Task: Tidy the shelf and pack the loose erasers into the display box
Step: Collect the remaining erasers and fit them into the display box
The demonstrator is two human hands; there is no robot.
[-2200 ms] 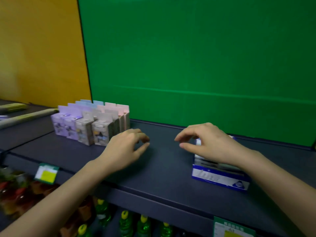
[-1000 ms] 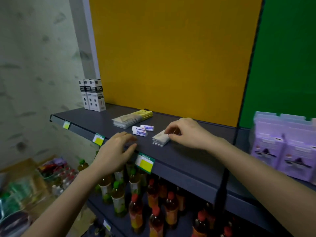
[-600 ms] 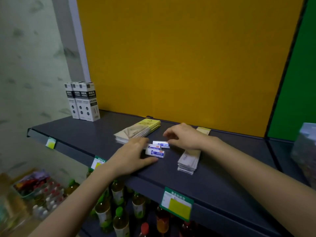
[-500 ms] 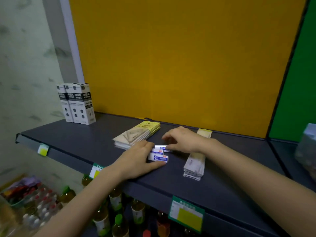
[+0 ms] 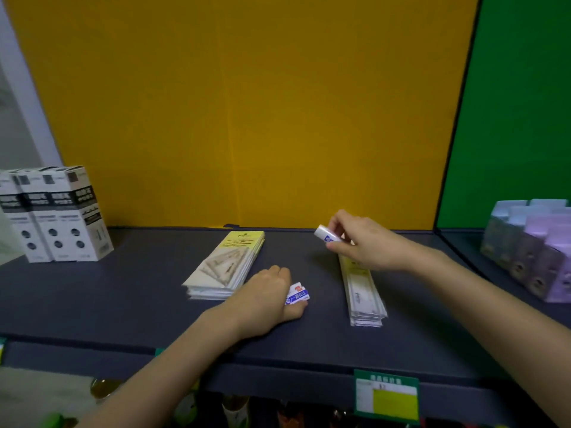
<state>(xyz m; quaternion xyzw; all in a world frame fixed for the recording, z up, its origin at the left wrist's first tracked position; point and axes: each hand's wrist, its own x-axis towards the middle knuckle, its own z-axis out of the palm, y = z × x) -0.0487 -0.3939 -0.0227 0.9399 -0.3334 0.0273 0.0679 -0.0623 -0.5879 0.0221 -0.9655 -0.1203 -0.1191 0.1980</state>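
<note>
My left hand (image 5: 268, 299) rests on the dark shelf (image 5: 123, 304) and grips two small white erasers with blue sleeves (image 5: 297, 295); their ends stick out past my fingers. My right hand (image 5: 360, 239) is raised a little above the shelf, pinching one white eraser with a blue sleeve (image 5: 326, 234) between thumb and fingers. The display box is out of sight.
A stack of yellow-topped packets (image 5: 227, 265) lies left of my left hand. A narrow stack of packets (image 5: 363, 288) lies under my right hand. Three white and black boxes (image 5: 55, 214) stand at the far left. Pastel boxes (image 5: 531, 245) stand at the right edge. Bottles sit below.
The view swung from the green bay with the display box to the yellow bay. My left hand closed on two erasers; my right hand lifted a third eraser off the shelf.
</note>
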